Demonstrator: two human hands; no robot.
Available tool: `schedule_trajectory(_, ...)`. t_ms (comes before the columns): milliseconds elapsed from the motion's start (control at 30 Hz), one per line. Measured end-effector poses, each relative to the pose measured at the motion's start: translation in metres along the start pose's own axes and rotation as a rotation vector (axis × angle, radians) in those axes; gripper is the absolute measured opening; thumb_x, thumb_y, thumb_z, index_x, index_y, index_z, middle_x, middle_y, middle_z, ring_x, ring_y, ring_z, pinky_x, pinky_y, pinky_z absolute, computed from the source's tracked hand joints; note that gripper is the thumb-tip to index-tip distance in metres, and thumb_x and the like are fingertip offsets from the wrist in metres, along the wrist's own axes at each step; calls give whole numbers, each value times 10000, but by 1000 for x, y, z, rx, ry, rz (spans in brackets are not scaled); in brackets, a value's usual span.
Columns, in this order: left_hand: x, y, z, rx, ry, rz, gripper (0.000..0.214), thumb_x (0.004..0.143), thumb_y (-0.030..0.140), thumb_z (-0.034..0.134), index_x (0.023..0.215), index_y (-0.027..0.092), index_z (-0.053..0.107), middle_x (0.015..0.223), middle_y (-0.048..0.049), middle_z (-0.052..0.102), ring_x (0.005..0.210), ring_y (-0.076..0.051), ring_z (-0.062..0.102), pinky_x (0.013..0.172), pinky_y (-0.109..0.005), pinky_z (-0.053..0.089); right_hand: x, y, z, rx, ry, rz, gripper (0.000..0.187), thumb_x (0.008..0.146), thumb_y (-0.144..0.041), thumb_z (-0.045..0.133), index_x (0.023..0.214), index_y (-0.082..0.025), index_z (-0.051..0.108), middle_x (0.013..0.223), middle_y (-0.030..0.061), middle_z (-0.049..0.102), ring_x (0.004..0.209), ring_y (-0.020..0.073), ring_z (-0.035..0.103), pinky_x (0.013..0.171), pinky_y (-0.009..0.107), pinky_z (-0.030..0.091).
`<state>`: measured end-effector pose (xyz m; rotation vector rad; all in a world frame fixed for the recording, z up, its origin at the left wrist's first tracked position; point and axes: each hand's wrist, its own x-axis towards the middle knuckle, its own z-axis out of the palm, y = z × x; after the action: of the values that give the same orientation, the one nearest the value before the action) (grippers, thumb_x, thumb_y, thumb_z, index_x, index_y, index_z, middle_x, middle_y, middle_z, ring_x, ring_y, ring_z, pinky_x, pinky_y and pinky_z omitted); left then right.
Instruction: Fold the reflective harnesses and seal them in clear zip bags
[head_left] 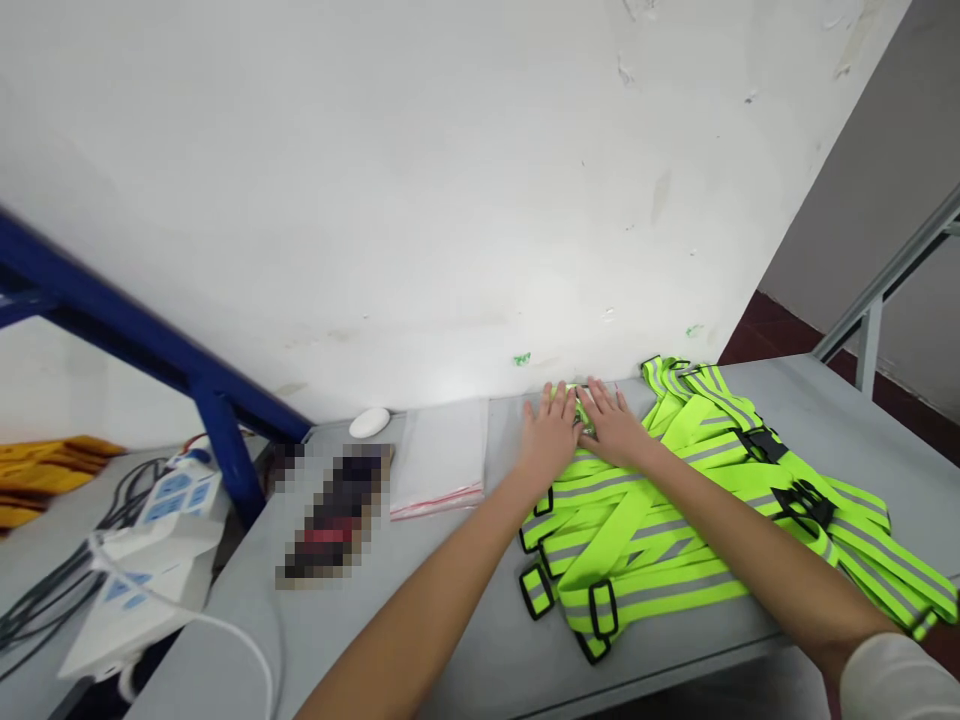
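Note:
A pile of neon yellow-green reflective strap vests (675,520) with grey stripes and black buckles lies on a grey table (420,620) against a white wall. My left hand (550,432) and my right hand (611,422) lie side by side, fingers stretched flat, pressing down on the far end of one folded vest near the wall. Neither hand grips anything.
A stack of clear zip bags with red seals (441,458) lies left of my hands. Further left are a small white oval object (369,422), a blurred dark item (337,512), white power strips with cables (142,560) and a blue metal frame (217,410).

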<state>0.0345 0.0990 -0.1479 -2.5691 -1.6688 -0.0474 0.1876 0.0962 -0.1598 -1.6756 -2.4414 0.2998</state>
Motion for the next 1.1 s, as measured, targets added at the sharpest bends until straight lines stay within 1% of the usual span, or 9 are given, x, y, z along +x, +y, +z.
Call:
schedule_trajectory(100,1,-5,-6,4,-21,-84,577,945,285,389,1488,116,298,1570,-162,226,1461,-377,102,1084,-686,175,0,-6,1,-18,56,48,881,930,-616,218,1517,1,-7,1588,187,-98,1467,312,-109,1148,571,-27)
schedule_trajectory(167,4,-10,-11,4,-24,-88,587,911,256,438,1459,70,346,1546,-200,274,1450,-391,144,1082,-671,204,1,-7,4,-15,28,18,915,912,-669,203,1522,-9,34,1596,180,-15,1479,285,-32,1172,509,41)
schedule_trajectory(267,11,-14,-17,-16,20,-29,533,926,256,393,1437,106,386,1532,-160,337,1428,-313,259,1110,-554,273,2,-4,10,-2,-34,-24,958,880,-727,198,1526,-31,78,1597,172,50,1480,269,54,1172,458,142)
schedule_trajectory(400,16,-13,-14,-34,87,-28,474,978,309,286,1399,154,439,1468,-138,443,1367,-278,366,1080,-521,330,4,1,13,-9,-74,-63,965,872,-735,197,1531,-46,48,1599,163,36,1481,259,28,1178,462,115)
schedule_trajectory(567,9,-8,5,-18,123,-79,603,973,516,249,1461,178,352,1511,-146,371,1390,-331,299,1075,-590,290,4,7,16,-25,-87,-93,960,860,-732,247,1539,-96,9,1606,138,31,1480,260,9,1181,476,98)
schedule_trajectory(733,6,-7,14,-34,141,-98,626,976,528,169,1476,188,328,1514,-124,369,1394,-317,277,1084,-601,267,6,15,20,-59,-91,-97,952,858,-718,287,1542,-129,-15,1610,110,6,1477,272,-5,1175,491,123)
schedule_trajectory(867,7,-6,12,-28,112,-106,610,978,517,192,1483,196,313,1523,-107,360,1401,-300,263,1091,-590,269,9,12,8,-55,-148,-90,974,846,-710,357,1541,-106,40,1600,146,53,1473,286,45,1166,511,155)
schedule_trajectory(1000,8,-5,9,-25,105,-110,599,972,496,250,1474,178,331,1514,-139,371,1393,-328,286,1061,-614,293,-28,-4,-18,-76,-78,34,877,871,-597,462,1512,-56,207,1571,234,126,1459,362,99,1131,622,131)
schedule_trajectory(1100,10,-8,4,-21,102,-96,577,967,461,278,1452,162,369,1490,-171,399,1370,-357,326,1030,-656,299,-95,-14,-31,-44,123,-10,686,923,-519,442,1497,-176,288,1581,137,211,1468,281,143,1161,570,133)
